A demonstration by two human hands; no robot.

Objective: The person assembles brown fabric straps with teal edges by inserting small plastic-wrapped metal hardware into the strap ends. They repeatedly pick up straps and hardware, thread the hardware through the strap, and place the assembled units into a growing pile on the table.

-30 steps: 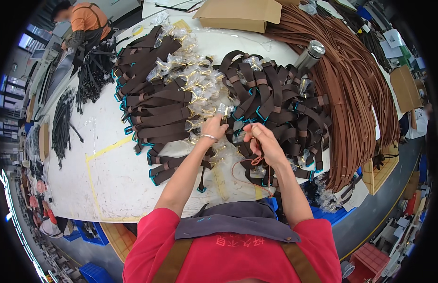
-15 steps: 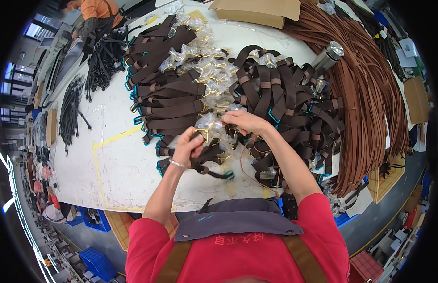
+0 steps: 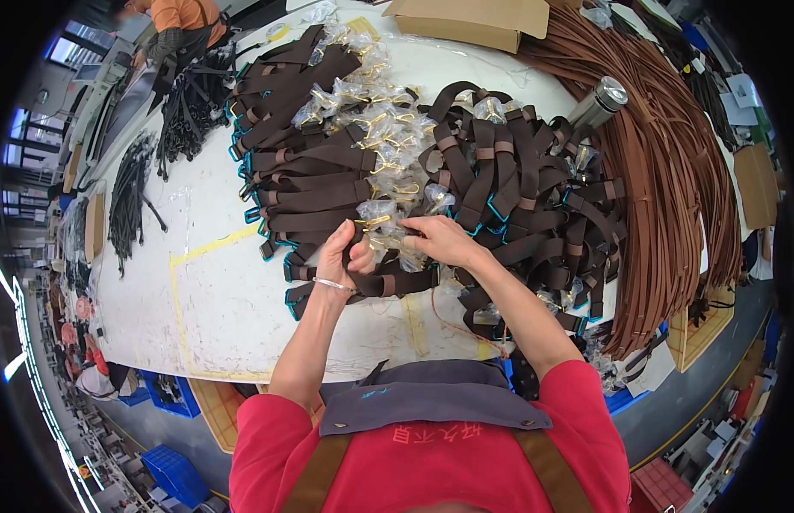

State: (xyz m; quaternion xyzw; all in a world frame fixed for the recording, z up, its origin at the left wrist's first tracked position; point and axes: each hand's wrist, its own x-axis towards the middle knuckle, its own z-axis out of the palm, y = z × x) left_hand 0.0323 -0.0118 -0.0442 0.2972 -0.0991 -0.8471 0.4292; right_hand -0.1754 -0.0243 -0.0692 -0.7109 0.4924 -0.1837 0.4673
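My left hand (image 3: pixel 341 258) is closed around a dark brown webbing strap (image 3: pixel 397 282), which bends out below the fingers to the right. A gold-coloured metal clasp (image 3: pixel 376 221), partly wrapped in clear plastic, sits at my left thumb and fingertips. Close by on the right, my right hand (image 3: pixel 448 243) has its fingers drawn together at the clear plastic wrapping (image 3: pixel 388 243); what lies between its fingertips is hidden. Similar straps (image 3: pixel 320 192) lie in a row to the left, with teal-edged ends outward and plastic-wrapped gold hardware (image 3: pixel 392 128) toward the middle.
Right of my hands lies a tangled heap of brown straps (image 3: pixel 521 179). Beyond it are a steel flask (image 3: pixel 599 101) and long reddish-brown strips (image 3: pixel 653 188). A cardboard box (image 3: pixel 469 21) stands at the back. Black straps (image 3: pixel 191 111) lie far left, near another person (image 3: pixel 185 26).
The strap in my left hand has swung up and to the right, its loose end rising. My right hand has come slightly lower, and its fingertips stay near the plastic wrapping.
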